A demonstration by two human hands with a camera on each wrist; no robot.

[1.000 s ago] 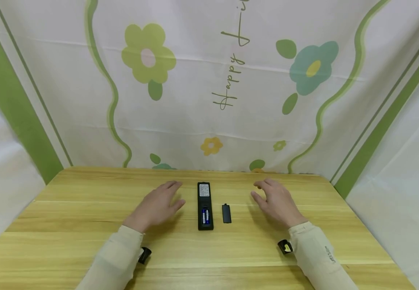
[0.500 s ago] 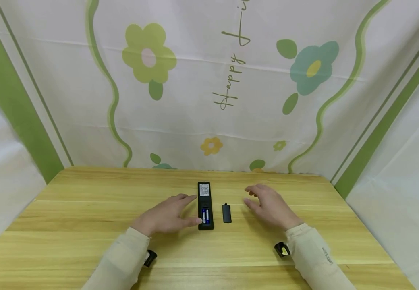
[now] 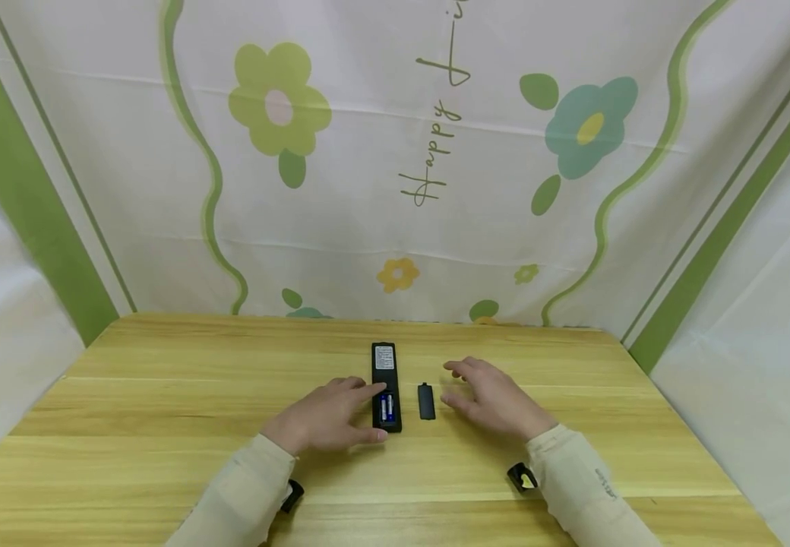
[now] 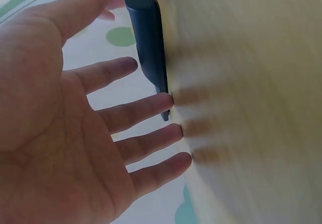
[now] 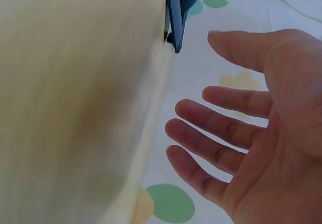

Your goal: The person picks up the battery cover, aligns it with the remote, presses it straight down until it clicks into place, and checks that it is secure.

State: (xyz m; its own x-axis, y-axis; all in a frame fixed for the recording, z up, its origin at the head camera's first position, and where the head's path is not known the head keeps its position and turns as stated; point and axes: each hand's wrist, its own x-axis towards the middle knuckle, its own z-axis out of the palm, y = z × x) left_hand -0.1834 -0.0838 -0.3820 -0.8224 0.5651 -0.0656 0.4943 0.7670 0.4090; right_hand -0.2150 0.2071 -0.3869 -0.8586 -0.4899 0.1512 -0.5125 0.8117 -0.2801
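In the head view a black remote control [image 3: 385, 375] lies back side up on the table, its battery compartment uncovered. Two blue batteries [image 3: 387, 408] sit inside it. My left hand [image 3: 323, 416] is at the remote's left side, index finger reaching over it and thumb by its near end; whether they touch it I cannot tell. In the left wrist view, its fingers [image 4: 136, 110] are extended and spread beside the remote [image 4: 146, 38]. The black battery cover [image 3: 425, 401] lies right of the remote. Just right of the cover, my right hand [image 3: 497, 399] hovers with loosely bent fingers, holding nothing.
The wooden table [image 3: 162, 380] runs back to a white curtain [image 3: 354, 197] printed with flowers and lettering. Black wrist cameras [image 3: 522, 477] are worn at both sleeves. Further white and green cloth hangs at the left and right sides.
My left hand has moved right, from beside the remote to over its lower left edge. My right hand has shifted left toward the battery cover. The remote and cover stay in place.
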